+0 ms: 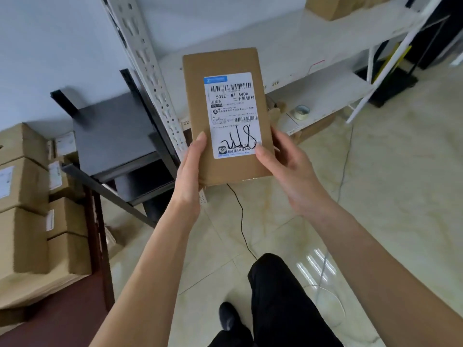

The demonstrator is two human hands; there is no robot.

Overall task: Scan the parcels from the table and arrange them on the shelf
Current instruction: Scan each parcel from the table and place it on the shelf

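A flat brown cardboard parcel with a white shipping label, barcodes and black handwriting is held upright in mid-air in front of me. My left hand grips its lower left edge, thumb on the front. My right hand holds its lower right edge, thumb resting on the label's corner. Behind the parcel stands the white shelf, its boards mostly bare. Several more brown parcels are stacked on the dark table at the left.
A white perforated shelf post runs diagonally just left of the parcel. A dark grey rack stands beside the table. A tape roll lies on a low shelf board. Another box sits on an upper board. A black cable crosses the tiled floor.
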